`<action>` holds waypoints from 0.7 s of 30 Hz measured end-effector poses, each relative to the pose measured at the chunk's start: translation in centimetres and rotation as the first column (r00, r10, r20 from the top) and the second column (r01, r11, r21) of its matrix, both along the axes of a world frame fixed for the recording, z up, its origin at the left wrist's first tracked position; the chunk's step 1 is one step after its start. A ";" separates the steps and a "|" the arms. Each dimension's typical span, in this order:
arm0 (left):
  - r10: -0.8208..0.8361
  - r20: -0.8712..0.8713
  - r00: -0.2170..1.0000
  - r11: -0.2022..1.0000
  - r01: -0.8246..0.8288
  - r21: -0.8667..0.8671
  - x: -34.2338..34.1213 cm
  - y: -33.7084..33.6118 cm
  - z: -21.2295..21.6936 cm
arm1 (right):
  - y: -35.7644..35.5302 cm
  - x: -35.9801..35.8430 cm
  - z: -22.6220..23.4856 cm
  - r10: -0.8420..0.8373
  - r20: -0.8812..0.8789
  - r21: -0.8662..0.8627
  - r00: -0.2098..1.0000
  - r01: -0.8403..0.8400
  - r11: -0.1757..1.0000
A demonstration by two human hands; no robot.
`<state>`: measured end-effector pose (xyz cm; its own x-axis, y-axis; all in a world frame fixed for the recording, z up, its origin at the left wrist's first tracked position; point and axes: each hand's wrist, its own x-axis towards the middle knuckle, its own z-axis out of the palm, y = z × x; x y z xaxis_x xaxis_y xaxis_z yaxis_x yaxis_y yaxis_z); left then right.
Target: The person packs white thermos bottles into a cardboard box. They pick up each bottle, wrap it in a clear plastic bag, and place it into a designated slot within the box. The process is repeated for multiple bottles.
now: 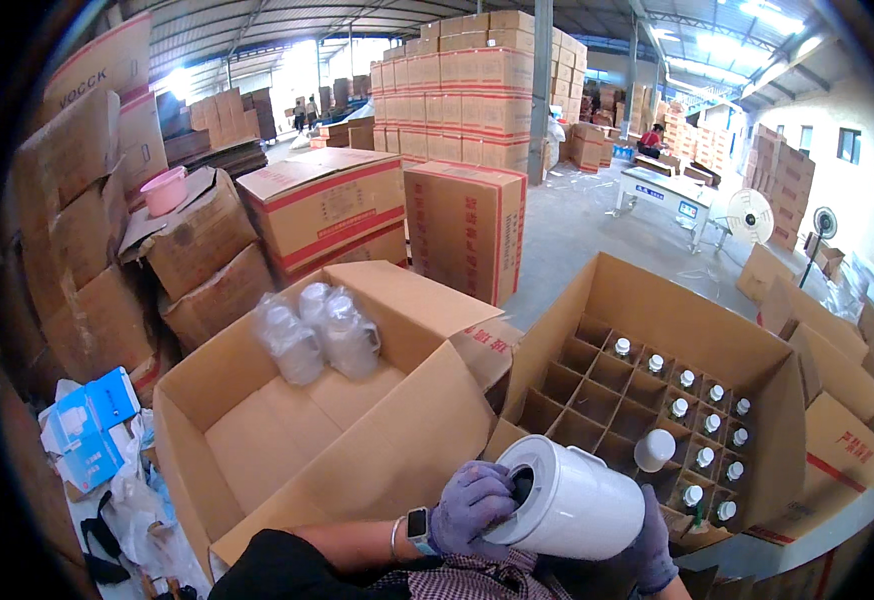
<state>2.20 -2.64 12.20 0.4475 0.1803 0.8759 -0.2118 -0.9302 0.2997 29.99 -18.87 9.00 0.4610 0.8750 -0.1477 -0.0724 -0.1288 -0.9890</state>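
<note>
A white jug [587, 503] with a side handle lies tilted between my two gloved hands, its open mouth toward the left. My left hand [474, 508], in a grey-purple glove, closes on the jug's rim, with its fingertips at the dark opening. Around the far right end, by the base, my right hand [652, 540] grips the jug; its fingers are partly hidden. Just beyond is a divided carton [677, 300] with white-capped bottles [704, 457] in several cells. A larger white round lid or cup [655, 450] sits among them.
At the left an open carton [287, 430] holds plastic-wrapped white jugs [322, 335] in its far corner. Closed cartons [467, 225] stand behind. A blue printed box [92, 430] and plastic wrap lie at the far left. A pink basin [165, 190] rests on cartons; fans [750, 214] stand at the right.
</note>
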 end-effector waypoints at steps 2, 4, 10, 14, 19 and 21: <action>0.075 -0.063 0.995 0.990 -0.081 -0.111 0.4 0.0 -1.2 | 0.4 0.9 -1.1 -0.069 0.392 0.048 0.917 0.055 0.997; 0.127 0.031 0.991 0.966 -0.116 -0.232 1.7 1.4 -2.0 | 1.3 0.9 -1.7 -0.224 0.395 0.227 0.891 0.142 0.964; 0.157 -0.258 0.953 0.556 -0.301 -0.775 4.3 3.9 -6.1 | 3.2 -2.1 9.6 -0.437 0.811 0.516 0.389 -0.123 0.848; -0.676 -0.069 0.733 0.138 0.034 -0.990 1.9 8.0 -15.8 | 0.4 -1.2 8.6 0.206 0.958 -0.284 -0.197 -0.601 0.747; -0.371 0.157 0.915 -0.259 0.061 -0.964 0.7 3.1 -3.8 | 1.7 -4.2 11.0 -0.175 0.964 0.256 0.201 -0.508 0.823; -0.239 -0.020 0.971 0.046 -0.009 -0.999 0.8 3.1 -3.9 | 2.5 -3.6 8.2 -0.453 0.891 0.437 0.028 -0.323 0.839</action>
